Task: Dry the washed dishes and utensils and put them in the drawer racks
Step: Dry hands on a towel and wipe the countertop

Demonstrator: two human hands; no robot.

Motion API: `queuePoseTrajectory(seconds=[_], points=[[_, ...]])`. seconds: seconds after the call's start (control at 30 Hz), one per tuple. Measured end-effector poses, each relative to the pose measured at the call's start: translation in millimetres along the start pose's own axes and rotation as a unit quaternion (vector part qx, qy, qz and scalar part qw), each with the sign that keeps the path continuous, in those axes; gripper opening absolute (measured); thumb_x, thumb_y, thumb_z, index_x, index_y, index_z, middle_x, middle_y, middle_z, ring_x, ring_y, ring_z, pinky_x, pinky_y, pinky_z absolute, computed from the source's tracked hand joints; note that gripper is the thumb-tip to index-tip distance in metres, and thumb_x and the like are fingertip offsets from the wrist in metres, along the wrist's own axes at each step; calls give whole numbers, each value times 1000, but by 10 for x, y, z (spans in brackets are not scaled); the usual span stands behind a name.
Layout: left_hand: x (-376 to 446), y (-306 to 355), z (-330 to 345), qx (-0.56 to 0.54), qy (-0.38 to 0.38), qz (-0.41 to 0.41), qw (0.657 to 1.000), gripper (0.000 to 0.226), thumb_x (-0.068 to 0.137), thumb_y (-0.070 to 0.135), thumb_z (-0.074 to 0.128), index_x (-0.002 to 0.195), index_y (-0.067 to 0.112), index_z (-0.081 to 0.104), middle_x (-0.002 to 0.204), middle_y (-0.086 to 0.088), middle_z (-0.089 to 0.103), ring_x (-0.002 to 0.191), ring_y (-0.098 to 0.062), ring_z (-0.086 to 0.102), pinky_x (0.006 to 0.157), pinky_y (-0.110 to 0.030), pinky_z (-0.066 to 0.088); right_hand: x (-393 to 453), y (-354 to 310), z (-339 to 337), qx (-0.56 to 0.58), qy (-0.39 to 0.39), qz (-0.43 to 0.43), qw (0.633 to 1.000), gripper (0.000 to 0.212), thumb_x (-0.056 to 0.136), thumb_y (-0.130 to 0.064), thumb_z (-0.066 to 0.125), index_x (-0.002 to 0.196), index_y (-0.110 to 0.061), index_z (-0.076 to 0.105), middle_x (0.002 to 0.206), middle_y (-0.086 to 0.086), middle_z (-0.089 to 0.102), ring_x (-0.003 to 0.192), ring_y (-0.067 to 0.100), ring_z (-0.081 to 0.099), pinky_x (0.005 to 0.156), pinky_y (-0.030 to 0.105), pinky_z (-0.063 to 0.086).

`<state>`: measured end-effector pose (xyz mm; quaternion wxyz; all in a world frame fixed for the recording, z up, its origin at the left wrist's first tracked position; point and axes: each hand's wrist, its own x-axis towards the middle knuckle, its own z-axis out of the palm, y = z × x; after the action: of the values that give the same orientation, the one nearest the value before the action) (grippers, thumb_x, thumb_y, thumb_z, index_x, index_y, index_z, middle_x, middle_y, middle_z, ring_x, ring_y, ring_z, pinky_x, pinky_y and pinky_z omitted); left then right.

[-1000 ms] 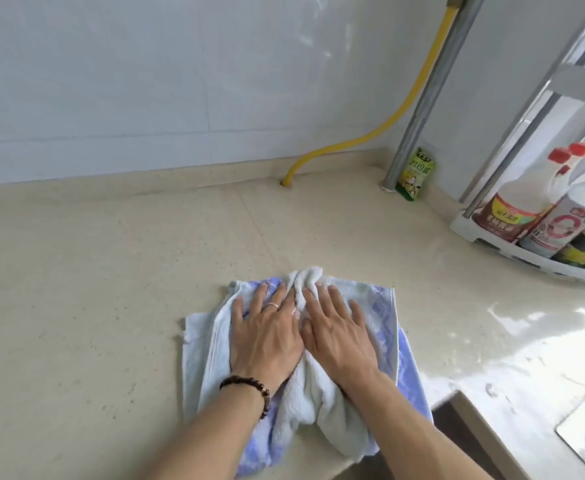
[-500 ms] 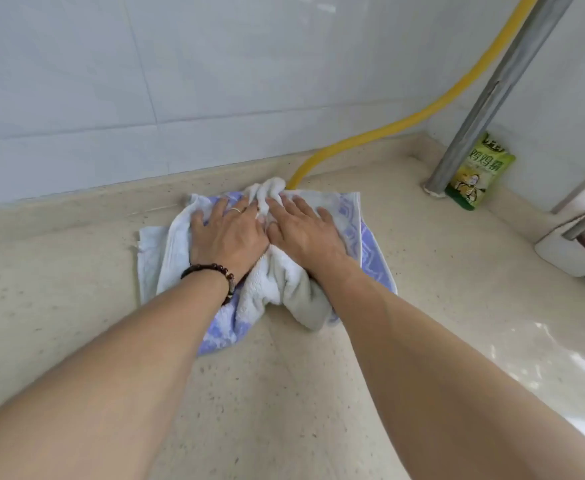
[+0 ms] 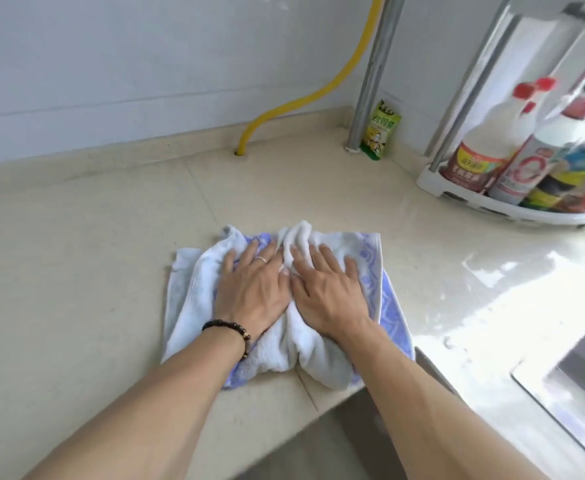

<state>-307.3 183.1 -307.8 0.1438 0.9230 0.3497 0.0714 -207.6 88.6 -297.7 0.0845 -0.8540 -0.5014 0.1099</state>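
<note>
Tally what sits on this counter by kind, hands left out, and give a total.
Towel: 1
Green packet: 1
White corner rack: 1
Bottles in the rack that can be told apart, a brown-labelled one and a red-labelled one: 2; those behind them are too blurred to count
Total: 5

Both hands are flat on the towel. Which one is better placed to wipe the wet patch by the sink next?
Right, probably. The right hand presses the towel on the side nearer the wet patch; the left hand lies farther away.
</note>
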Motion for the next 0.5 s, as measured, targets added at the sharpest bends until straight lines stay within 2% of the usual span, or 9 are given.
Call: queuePoseTrajectory(seconds=[0.1, 0.23, 0.33, 0.4, 0.43, 0.5], points=[[-694, 480, 110, 0, -7, -2, 1000, 55, 106, 38, 25, 160, 32, 16, 167, 13, 15, 155, -10, 5, 124, -42, 0, -860, 181, 61, 3, 8, 23, 1000, 79, 87, -60, -9, 160, -35, 8, 169, -1, 4, 156, 18, 2, 123, 50, 2], [-1112, 783, 198, -2, -16, -9, 1000, 55, 106, 39, 15, 160, 33, 11, 167, 14, 11, 155, -10, 1, 123, -40, -6, -1311, 304, 103, 6, -4, 35, 999, 87, 80, -58, -19, 161, -33, 4, 169, -2, -2, 156, 18, -3, 123, 43, -4], [-913, 703, 190, 9, -17, -2, 1000, 61, 101, 46, 3, 160, 34, 11, 167, 16, 10, 154, -7, 1, 124, -39, -1, -1069, 301, 23, 5, -8, 23, 1000, 93, 75, -54, -23, 161, -29, 0, 169, -1, -4, 156, 18, -6, 123, 41, -4], [-589, 605, 180, 10, -7, 2, 1000, 81, 86, 51, -14, 160, 34, 14, 167, 17, 12, 154, -5, 2, 124, -38, 2, -727, 307, -22, 14, 11, 22, 1000, 95, 73, -53, -22, 161, -27, 3, 169, 0, -1, 156, 18, -3, 124, 41, -3], [-409, 563, 168, 8, -4, -3, 1000, 85, 82, 52, -16, 160, 34, 15, 166, 17, 13, 154, -5, 3, 124, -38, 3, -559, 312, -53, 22, 16, 25, 999, 97, 72, -53, -21, 161, -27, 5, 169, 0, 1, 156, 18, -2, 124, 41, -2], [131, 440, 182, 6, 3, -9, 1000, 72, 93, 51, -6, 160, 34, 17, 166, 18, 14, 154, -5, 4, 124, -39, 3, -32, 369, -91, 26, 28, 26, 999, 98, 72, -54, -20, 161, -27, 8, 169, 1, 5, 156, 18, 0, 124, 42, 0]])
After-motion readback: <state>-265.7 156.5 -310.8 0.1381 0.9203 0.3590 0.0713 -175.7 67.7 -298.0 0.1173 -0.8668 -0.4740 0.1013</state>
